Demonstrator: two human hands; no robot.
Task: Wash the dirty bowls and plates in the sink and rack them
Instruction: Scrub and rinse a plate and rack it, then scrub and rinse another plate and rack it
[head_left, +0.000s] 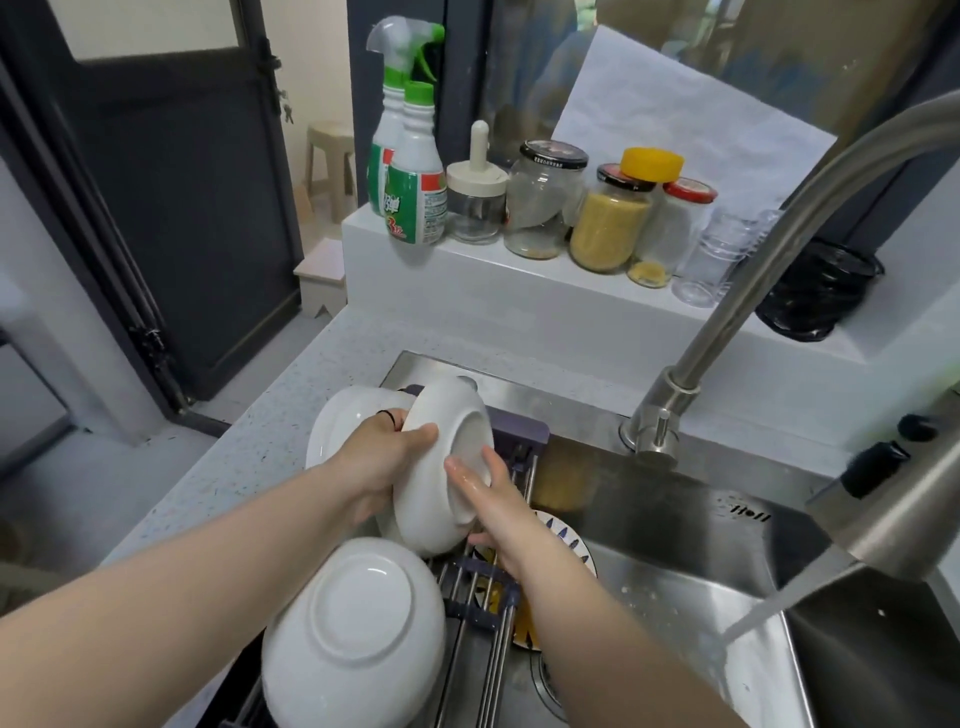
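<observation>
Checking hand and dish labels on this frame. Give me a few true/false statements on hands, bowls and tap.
1. Both hands are on the held bowl. True: the left hand grips its rim and the right hand lies flat against its underside.
2. The tap is off. False: water streams from the faucet.
3. The nearest bowl sits right side up. False: it is upside down, with its foot ring showing.
4. A patterned plate lies in the sink, partly under the rack. True.
</observation>
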